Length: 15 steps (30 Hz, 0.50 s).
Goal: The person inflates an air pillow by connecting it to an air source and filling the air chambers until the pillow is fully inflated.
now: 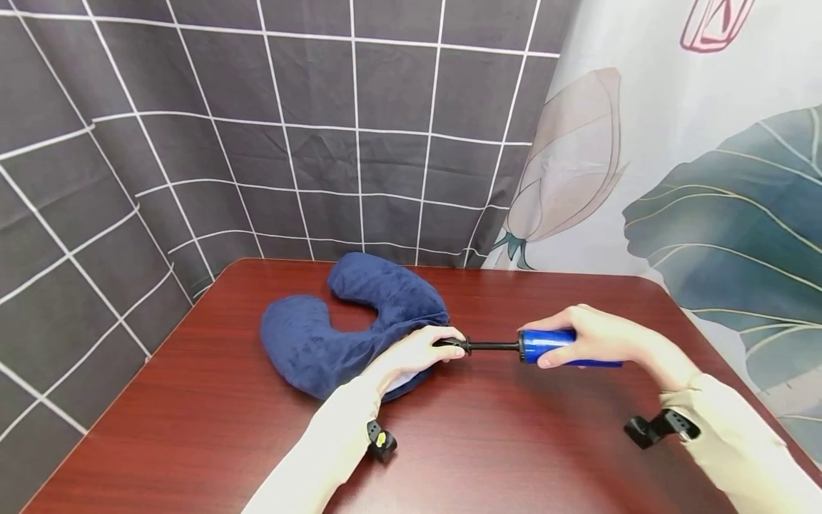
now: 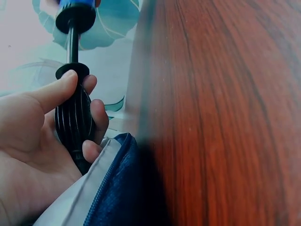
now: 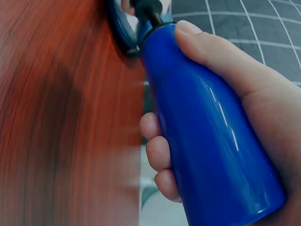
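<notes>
A hand pump lies across between my two hands, its black rod drawn out of the blue barrel. My left hand curls its fingers and thumb round the black ribbed handle, thumb up at the round flange. My right hand grips the blue barrel from above, thumb on the near side in the head view. Under and beside my left hand lies a navy U-shaped neck pillow. Along its edge runs a zipper, with pale fabric showing beside it.
The red-brown wooden table carries the pillow. A dark curtain with a white grid hangs behind and to the left. A pale curtain with a leaf-and-flower print hangs to the right. Both wrists wear black camera mounts.
</notes>
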### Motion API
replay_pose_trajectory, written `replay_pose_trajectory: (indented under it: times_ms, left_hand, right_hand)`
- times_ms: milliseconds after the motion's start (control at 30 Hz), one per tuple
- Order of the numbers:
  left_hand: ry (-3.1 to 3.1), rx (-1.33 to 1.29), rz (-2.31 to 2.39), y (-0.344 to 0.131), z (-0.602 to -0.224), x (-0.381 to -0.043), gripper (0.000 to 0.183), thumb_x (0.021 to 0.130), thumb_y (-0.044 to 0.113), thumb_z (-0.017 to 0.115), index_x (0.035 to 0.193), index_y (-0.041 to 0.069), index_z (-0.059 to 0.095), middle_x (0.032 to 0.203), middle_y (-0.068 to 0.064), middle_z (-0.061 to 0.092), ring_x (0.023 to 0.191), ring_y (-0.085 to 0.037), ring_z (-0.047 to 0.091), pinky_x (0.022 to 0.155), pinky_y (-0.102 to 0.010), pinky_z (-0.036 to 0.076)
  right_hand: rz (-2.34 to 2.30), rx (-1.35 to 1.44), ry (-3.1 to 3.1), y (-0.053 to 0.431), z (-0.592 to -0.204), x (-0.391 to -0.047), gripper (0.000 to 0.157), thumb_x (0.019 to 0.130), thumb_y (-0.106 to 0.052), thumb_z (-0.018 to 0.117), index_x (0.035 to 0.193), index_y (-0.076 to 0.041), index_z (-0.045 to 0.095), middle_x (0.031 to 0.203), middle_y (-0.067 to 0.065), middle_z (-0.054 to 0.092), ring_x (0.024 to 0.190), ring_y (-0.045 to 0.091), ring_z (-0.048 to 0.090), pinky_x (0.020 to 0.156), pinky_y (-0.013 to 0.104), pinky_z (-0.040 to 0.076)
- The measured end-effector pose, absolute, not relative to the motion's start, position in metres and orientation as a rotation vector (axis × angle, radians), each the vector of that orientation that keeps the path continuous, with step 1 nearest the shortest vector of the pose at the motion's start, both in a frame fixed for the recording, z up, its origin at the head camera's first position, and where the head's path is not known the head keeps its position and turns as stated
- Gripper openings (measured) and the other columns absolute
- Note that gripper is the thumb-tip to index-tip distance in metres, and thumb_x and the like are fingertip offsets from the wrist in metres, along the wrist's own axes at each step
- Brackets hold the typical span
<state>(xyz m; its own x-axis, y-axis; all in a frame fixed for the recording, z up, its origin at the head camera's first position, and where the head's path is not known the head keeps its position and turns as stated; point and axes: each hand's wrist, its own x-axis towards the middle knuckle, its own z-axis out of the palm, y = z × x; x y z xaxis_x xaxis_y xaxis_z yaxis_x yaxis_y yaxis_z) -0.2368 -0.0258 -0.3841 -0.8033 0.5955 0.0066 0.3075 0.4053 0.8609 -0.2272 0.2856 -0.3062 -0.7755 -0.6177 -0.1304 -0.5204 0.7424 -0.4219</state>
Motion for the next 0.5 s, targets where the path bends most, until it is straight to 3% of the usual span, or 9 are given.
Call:
replay_pose_trajectory:
  times_ms: [233,500]
  left_hand:
    - [2.427,0.761,1.31,-0.027,-0.385,-0.236,0.015,0.095,0.024,0.065,0.107,0.016,0.069,0.085,0.005,0.062,0.077,-0.005,0.053,0.074,-0.02,0.043]
    - [2.526,0.735,1.205,-0.028,-0.384,-0.238,0.017,0.094,0.033,0.065,0.109,0.024,0.069,0.084,0.008,0.063,0.078,-0.005,0.056,0.074,-0.022,0.044]
  right_hand:
    - [-0.498,-1.009,2.661,0.245,-0.32,-0.242,0.058,0.084,-0.053,0.072,0.132,-0.021,0.064,0.111,-0.003,0.072,0.092,0.009,0.065,0.074,0.024,0.053]
    - [-0.433,-1.06,2.689,0.217,-0.326,-0.248,0.055,0.082,-0.054,0.073,0.129,-0.027,0.065,0.107,-0.006,0.073,0.088,0.007,0.064,0.075,0.025,0.052]
